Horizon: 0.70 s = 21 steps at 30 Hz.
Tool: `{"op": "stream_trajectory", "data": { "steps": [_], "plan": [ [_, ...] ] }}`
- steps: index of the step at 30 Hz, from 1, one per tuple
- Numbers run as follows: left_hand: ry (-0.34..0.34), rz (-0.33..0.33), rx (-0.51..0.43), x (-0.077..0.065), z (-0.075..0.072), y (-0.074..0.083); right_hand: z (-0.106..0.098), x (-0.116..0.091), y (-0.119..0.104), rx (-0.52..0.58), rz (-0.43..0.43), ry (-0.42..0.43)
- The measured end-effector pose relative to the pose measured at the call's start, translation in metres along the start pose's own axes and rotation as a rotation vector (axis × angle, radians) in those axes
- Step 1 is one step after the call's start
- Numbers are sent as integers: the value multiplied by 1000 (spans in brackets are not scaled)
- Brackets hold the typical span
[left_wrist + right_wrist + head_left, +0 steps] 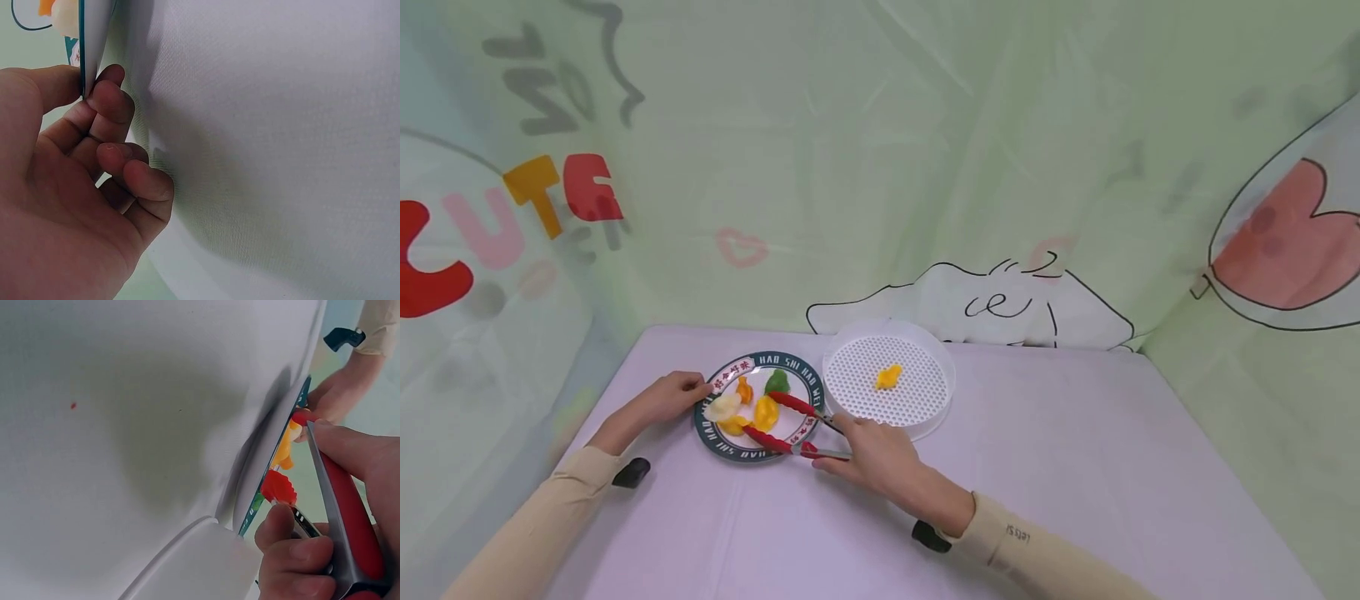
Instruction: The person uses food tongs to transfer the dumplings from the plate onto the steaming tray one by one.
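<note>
My left hand [666, 398] pinches the left rim of a round plate [703, 433] with a dark green lettered border. In the left wrist view, thumb and fingertips meet across the plate's edge [92, 53]. Small dumpling-like pieces lie on the plate: a green one [778, 382], an orange one [744, 390], a cream one [722, 407], a rounded yellow one [767, 413] and a flatter yellow one [732, 426]. My right hand [880, 458] grips red-tipped metal tongs [350, 519]. Their arms stand apart over the plate, either side of the rounded yellow piece.
Right of the plate, close to it, stands a round white perforated tray [850, 367] with one yellow piece [889, 377] on it. Both rest on a pale cloth-covered table [1060, 467]. A printed green curtain [880, 167] rises behind and at the sides.
</note>
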State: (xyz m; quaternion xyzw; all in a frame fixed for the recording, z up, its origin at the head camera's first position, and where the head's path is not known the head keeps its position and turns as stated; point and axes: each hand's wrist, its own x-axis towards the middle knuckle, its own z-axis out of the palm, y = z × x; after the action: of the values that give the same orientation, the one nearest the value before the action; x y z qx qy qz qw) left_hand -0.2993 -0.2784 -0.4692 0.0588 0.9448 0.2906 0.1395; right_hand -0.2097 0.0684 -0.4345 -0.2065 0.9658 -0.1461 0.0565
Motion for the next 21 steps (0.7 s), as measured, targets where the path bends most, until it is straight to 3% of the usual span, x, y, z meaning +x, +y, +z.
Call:
{"op": "stream_trajectory", "data": {
  "steps": [10, 21],
  "plan": [
    [3, 1, 4, -1, 1, -1, 3, -1, 0, -8, -61, 2],
    [6, 13, -7, 0, 2, -2, 3, 0, 2, 7, -52, 7]
  ]
}}
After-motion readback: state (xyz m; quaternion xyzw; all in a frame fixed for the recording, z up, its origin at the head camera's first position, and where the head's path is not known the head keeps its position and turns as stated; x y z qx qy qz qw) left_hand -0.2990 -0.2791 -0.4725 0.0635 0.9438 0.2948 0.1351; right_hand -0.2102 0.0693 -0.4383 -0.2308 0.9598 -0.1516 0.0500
